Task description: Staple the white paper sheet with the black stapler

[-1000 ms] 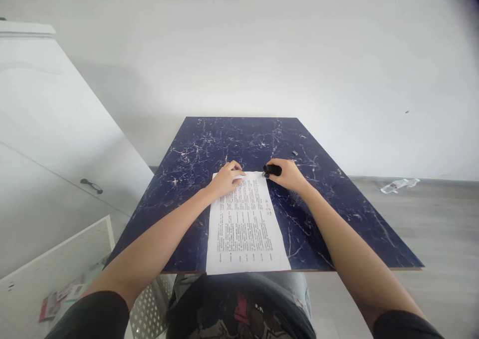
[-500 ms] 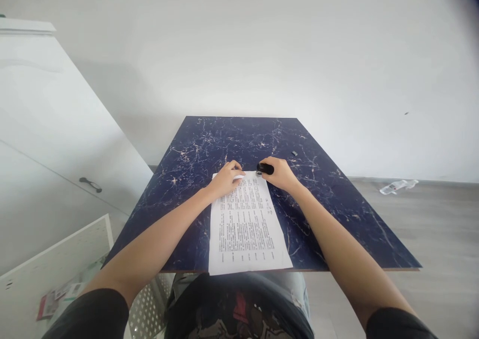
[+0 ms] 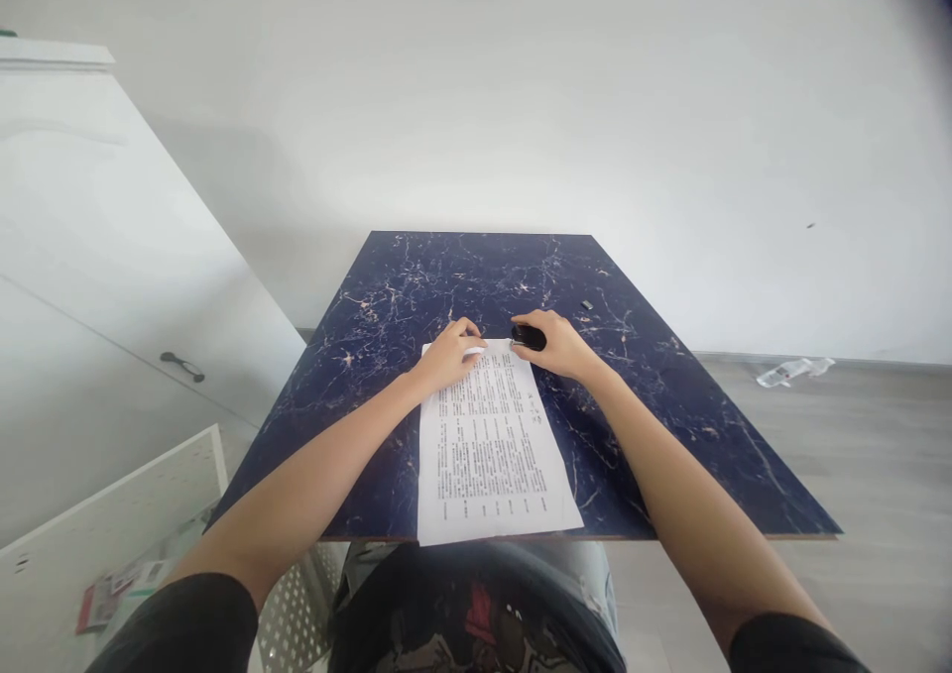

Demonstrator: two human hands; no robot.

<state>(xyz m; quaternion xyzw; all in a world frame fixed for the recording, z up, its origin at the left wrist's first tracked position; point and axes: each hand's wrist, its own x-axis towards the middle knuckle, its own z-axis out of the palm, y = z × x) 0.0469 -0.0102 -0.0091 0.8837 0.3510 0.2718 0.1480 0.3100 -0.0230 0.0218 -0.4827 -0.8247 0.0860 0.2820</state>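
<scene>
Paper (image 3: 495, 465) lies under the left hand (image 3: 449, 356), black stapler (image 3: 530, 337) in the right hand (image 3: 559, 344).

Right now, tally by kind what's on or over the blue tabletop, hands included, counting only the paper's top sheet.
Hands: 2 (left hand, right hand)
Printed sheet: 1
Black stapler-like tool: 1
Small dark piece: 1
Total: 5

Illegible print (image 3: 491, 460) on the paper (image 3: 497, 440)
</scene>
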